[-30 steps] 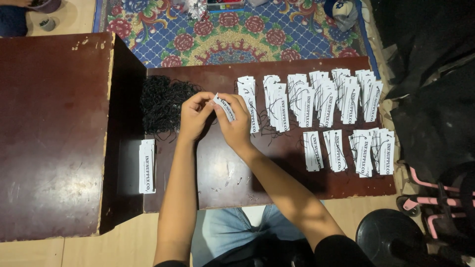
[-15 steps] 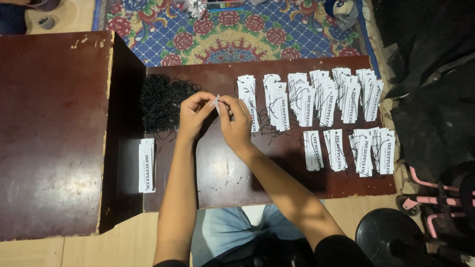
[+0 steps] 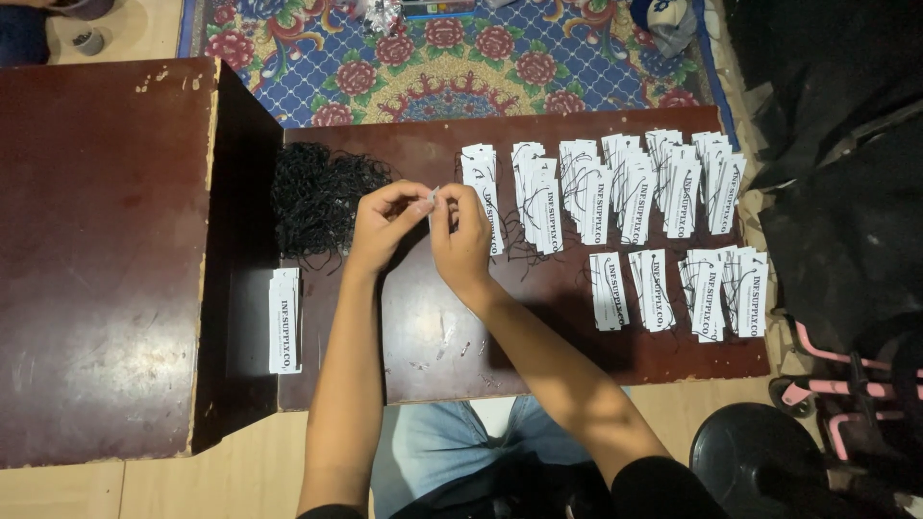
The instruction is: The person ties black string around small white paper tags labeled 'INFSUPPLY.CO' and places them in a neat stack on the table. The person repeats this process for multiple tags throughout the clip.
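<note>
Since a second ago we have turned the white paper tag (image 3: 433, 197) edge-on, pinched between our left hand (image 3: 385, 226) and right hand (image 3: 461, 235), the black strings (image 3: 317, 197) just left, suggesting threading.

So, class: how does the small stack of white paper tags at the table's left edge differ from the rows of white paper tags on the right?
The small stack of white paper tags sits alone, squared up, with no strings showing. The rows of white paper tags are many, fanned and overlapping, with thin black strings across them. Both are narrow white printed slips lying on the dark brown table.
</note>
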